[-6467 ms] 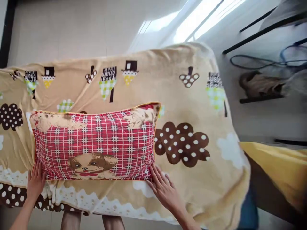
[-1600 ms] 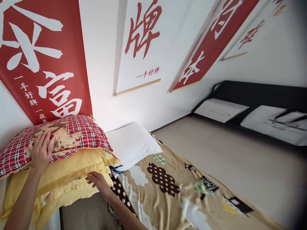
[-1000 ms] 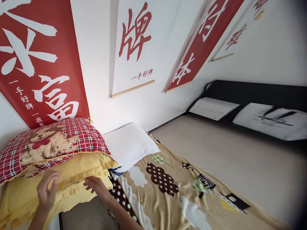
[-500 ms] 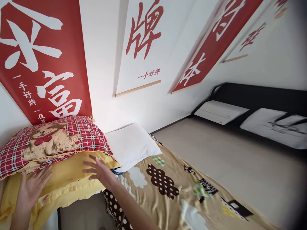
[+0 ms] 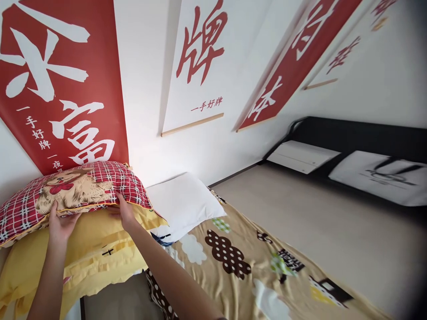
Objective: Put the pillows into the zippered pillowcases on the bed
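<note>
A red plaid pillow (image 5: 131, 189) with a dog picture and yellow piping lies on top of a stack at the left. Gripping its front edge are my left hand (image 5: 63, 224), thumb on top and fingers beneath, and my right hand (image 5: 125, 212), placed the same way farther right. Parts of the fingers are hidden under the edge. Below it is a yellow pillow (image 5: 95, 233) with a frilled border, resting on more yellow fabric. A white pillow (image 5: 185, 200) lies just right of the stack.
A tan patterned blanket (image 5: 233, 240) spreads to the right of the stack. Beyond the grey floor (image 5: 300, 200), a black rack (image 5: 367, 133) holds a white board and a white bag (image 5: 376, 178). Scrolls with red and white characters hang on the wall, including a red scroll (image 5: 100, 53).
Both hands have moved up and forward from open above the yellow pillow to grip the plaid pillow's front edge. That edge has risen slightly.
</note>
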Available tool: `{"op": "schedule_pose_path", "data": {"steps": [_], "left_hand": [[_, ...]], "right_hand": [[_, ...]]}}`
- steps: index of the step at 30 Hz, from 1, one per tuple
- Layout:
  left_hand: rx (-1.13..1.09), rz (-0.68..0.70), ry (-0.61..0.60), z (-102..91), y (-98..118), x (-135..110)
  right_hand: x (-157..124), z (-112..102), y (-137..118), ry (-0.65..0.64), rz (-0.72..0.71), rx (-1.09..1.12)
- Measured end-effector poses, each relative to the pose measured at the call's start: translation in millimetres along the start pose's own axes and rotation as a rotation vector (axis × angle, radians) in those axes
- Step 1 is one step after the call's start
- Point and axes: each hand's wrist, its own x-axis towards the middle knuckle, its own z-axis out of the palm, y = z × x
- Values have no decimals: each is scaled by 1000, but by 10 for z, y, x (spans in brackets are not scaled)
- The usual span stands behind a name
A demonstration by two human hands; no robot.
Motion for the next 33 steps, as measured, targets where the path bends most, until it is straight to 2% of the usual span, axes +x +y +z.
{"op": "schedule_pose_path", "data": {"steps": [6,9,12,14,17,21,24,27,29,31,33], "left_hand": [[82,129,-50,45,-56,456],[126,192,-84,21,-117,618],[151,218,-127,4,-142,594],[161,203,-131,0,-125,481],[142,154,-86,14,-71,255],[71,83,-87,40,-5,-14],[16,32,-90,-10,33,-212],[-7,-5,0,-156,42,-472],[-14,1,14,-307,-13,-676],[2,-20,-29,-500,-159,-874],[72,-152,-59,-734,-389,-1033]], "right_hand": [[-140,-104,-21,-91,-96,37],[-308,-281,149,-86,-112,52],[-493,-525,410,-193,-33,-44],[-594,-674,582,-251,16,-128],[-688,-797,758,-254,-3,-198],[-729,-794,833,-273,-48,-247],[-743,-787,853,-297,-46,-268],[-760,-825,883,-318,-44,-281],[-767,-858,905,-330,-49,-289],[-767,-882,928,-334,-51,-293],[-761,-899,953,-331,-53,-301]]}}
